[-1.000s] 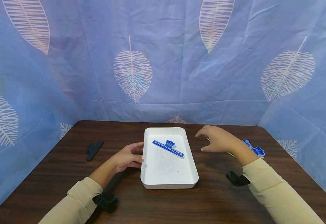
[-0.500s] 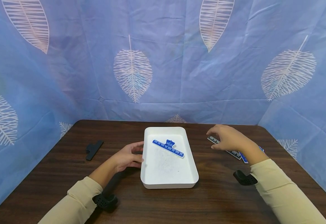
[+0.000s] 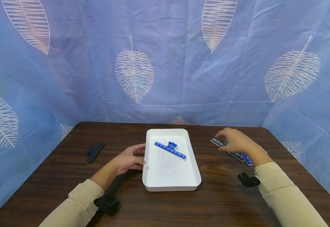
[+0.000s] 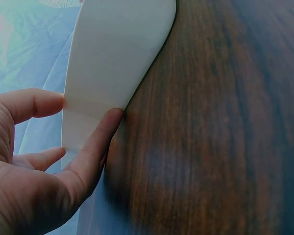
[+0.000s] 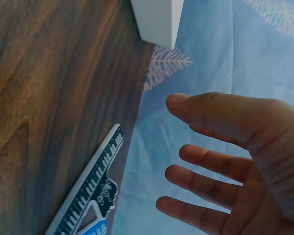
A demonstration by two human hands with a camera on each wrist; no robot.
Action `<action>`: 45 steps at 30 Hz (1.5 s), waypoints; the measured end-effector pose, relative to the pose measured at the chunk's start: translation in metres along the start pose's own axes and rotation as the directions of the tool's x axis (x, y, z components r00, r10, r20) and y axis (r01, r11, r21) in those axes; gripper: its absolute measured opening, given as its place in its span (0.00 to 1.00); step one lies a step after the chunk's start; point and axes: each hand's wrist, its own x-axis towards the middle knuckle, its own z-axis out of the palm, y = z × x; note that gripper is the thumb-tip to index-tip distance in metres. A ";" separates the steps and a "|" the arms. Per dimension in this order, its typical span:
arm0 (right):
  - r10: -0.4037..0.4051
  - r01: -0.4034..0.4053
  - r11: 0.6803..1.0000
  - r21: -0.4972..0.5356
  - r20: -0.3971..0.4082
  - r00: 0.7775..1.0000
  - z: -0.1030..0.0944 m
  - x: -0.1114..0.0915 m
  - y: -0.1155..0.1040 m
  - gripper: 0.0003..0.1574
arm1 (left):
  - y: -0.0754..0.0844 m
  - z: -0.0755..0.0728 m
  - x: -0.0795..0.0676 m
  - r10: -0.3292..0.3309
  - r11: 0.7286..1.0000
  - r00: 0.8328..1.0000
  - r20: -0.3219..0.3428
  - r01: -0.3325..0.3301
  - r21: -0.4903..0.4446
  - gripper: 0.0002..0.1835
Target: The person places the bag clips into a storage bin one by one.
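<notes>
My left hand (image 3: 129, 160) rests its spread fingertips against the left wall of a white tray (image 3: 170, 188); in the left wrist view its fingers (image 4: 49, 104) touch the rim and outer wall. Inside the tray lies a blue clip (image 3: 170, 150) with a piano-key pattern. My right hand (image 3: 235, 142) hovers over a black piano-key clip (image 3: 235, 156) on the table, hiding its middle. Seen from the right wrist, the fingers are apart with nothing between them, and the black clip (image 5: 90, 181) lies off to their side. Another blue clip (image 3: 247, 159) is mostly hidden under the right wrist.
A plain black clip (image 3: 95, 152) lies on the dark wooden table (image 3: 216, 201), left of the left hand. Blue leaf-patterned cloth (image 3: 165, 78) hangs behind the table and along both sides.
My right hand has moved right, from beside the tray to over the black piano-key clip, and has settled there in the last half second. The left hand and tray have stayed put.
</notes>
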 end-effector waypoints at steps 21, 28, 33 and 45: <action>0.118 -0.118 0.993 0.020 -0.016 0.993 0.034 0.015 0.036 0.28 | -0.001 -0.001 0.000 0.012 1.000 1.000 0.021 -0.012 -0.011 0.44; 0.159 -0.157 0.987 0.033 -0.062 0.985 0.042 0.019 0.045 0.25 | -0.001 -0.001 0.000 0.014 1.000 1.000 0.021 -0.014 -0.011 0.44; 0.184 -0.183 0.983 0.027 -0.046 0.982 0.046 0.022 0.048 0.27 | -0.001 -0.002 0.000 0.014 1.000 1.000 0.018 -0.014 -0.015 0.44; 0.207 -0.217 0.971 0.105 0.093 0.974 0.046 0.024 0.060 0.31 | -0.002 -0.001 0.001 0.010 1.000 1.000 0.020 -0.009 -0.021 0.44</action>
